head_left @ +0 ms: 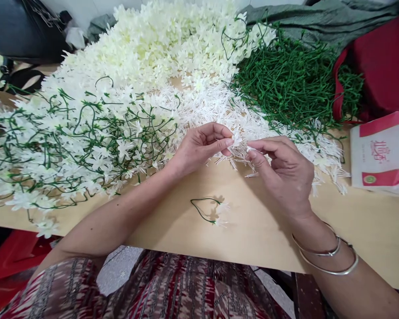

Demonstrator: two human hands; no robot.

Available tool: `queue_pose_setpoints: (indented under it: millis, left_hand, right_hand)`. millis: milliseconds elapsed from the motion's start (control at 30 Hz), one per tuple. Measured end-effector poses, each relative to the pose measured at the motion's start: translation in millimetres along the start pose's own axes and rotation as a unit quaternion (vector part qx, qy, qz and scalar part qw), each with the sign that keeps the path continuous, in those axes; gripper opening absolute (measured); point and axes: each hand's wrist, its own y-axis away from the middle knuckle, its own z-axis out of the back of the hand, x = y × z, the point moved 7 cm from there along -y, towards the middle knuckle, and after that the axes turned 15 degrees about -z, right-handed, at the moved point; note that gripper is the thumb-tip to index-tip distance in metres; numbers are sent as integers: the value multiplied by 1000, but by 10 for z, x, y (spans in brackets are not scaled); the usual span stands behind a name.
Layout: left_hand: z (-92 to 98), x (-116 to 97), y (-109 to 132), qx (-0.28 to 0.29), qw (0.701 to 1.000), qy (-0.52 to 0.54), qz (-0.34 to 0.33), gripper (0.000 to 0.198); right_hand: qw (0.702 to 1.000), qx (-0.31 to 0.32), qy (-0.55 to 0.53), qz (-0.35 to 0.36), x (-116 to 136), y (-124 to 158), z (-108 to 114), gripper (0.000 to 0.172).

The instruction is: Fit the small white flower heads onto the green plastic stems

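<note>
Your two hands each pinched something white at the middle of the table

Your left hand [201,145] gripped a white flower [236,140] between thumb and fingertips, its petals poking out toward the right. Your right hand [283,170] faced it, thumb and forefinger closed on a small white piece [250,149], mostly covered by your fingers. The two sets of fingertips were near each other but apart, so the flower and the piece were not joined. Both were held above the front edge of a heap of thin white strands [211,104], close to the bare part of the table [262,235].

On that bare part, nearer to you than your hands, lay a bent green stem [204,198] with white strands at its two ends. To your left spread a pile of white blossoms on green stems [86,133]. Beyond the strands rose a mound of white petals [166,40], and to its right was a tangle of green stems [289,79]. A red bag [382,71] stood beside the tangle, with a white and red packet [382,153] just in front of it. Two metal bangles [347,268] circled your right wrist.
</note>
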Motion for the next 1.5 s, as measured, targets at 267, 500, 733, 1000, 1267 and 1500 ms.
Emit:
queue_pose_setpoints:
  millis: [267, 500, 733, 1000, 1267, 1500]
  left_hand:
    - [-116, 2, 31, 40, 999, -26, -13, 32]
    - [-151, 24, 83, 29, 998, -60, -10, 25]
    - [-183, 37, 86, 25, 999, -44, -11, 25]
    - [-235, -169, 82, 74, 977, -168, -110, 16]
    - [-200, -78, 135, 21, 992, -103, -63, 37]
    - [-230, 5, 110, 7, 1000, -21, -9, 33]
  right_hand:
    - [993, -3, -80, -86, -155, 3, -55, 14]
    - [989, 8, -98, -113, -138, -2, -75, 21]
    - [986, 14, -123, -116, -114, 7, -83, 24]
    - [976, 41, -167, -134, -186, -16, -104, 29]
    - [984, 57, -107, -127, -105, -28, -68, 5]
    - [958, 83, -216, -171, -261, -47, -129, 11]
